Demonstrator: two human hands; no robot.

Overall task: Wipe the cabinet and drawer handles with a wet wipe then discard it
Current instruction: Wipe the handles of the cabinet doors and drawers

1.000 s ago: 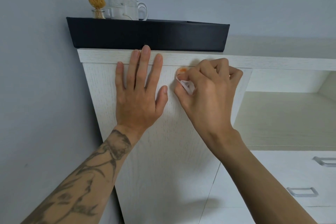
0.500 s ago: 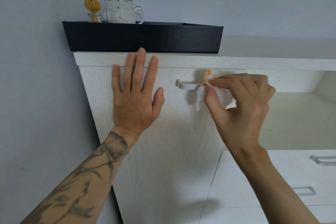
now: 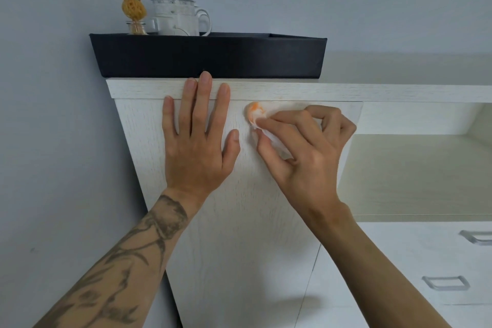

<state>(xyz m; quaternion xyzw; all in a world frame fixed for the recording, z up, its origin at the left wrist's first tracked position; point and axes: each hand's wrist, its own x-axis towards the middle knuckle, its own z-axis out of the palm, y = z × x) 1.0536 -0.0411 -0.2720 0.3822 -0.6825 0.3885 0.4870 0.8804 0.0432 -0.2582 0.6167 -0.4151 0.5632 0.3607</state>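
Left hand: our left hand [image 3: 197,146] is lying flat on the cabinet door [image 3: 239,234], fingers straight, bracing it.
Right hand: our right hand [image 3: 306,152] is pinching the wet wipe [image 3: 255,114] and pressing it near the door's top edge.
Wipe: it's looking soft, limp and damp, orange-stained at the tip; we're judging that a bunched pinch is suiting it best.
Door handle: we're not seeing it; the wipe and fingers are probably covering it.
To come: drawer handles [image 3: 446,283] are waiting lower right.
Around: a black tray [image 3: 207,57] is sitting overhead, carrying a teapot [image 3: 177,17] and a reed diffuser [image 3: 134,8]; nothing is blocking us.
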